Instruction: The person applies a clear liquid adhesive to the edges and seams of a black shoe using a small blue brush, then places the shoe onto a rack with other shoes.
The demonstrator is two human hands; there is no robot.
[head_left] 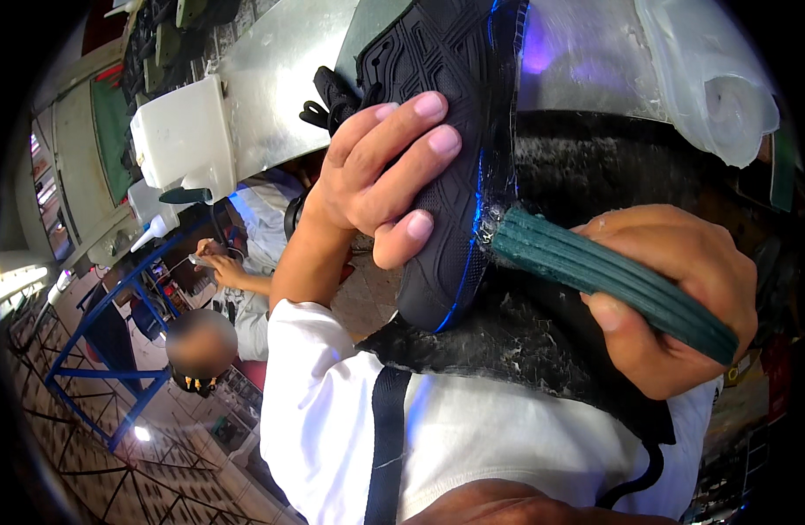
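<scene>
A black shoe (455,114) is held with its patterned sole turned toward me. A thin bright-blue line runs along the sole's edge. My left hand (376,175) is closed round the shoe, its fingers lying across the sole; the thumb is hidden. Black laces (328,101) stick out to the left of the shoe. My right hand (682,289) is wrapped round the ridged dark green handle of a brush (612,280). The brush's short, clotted tip (490,229) touches the edge of the sole, or is very close to it.
Behind the shoe is a shiny metal bench (280,70). A white plastic container (184,131) stands on the left, with a dark green handle (185,196) by it. A translucent plastic jug (708,70) is at upper right. Another person's hands (214,254) show at left. A black apron (507,341) covers my front.
</scene>
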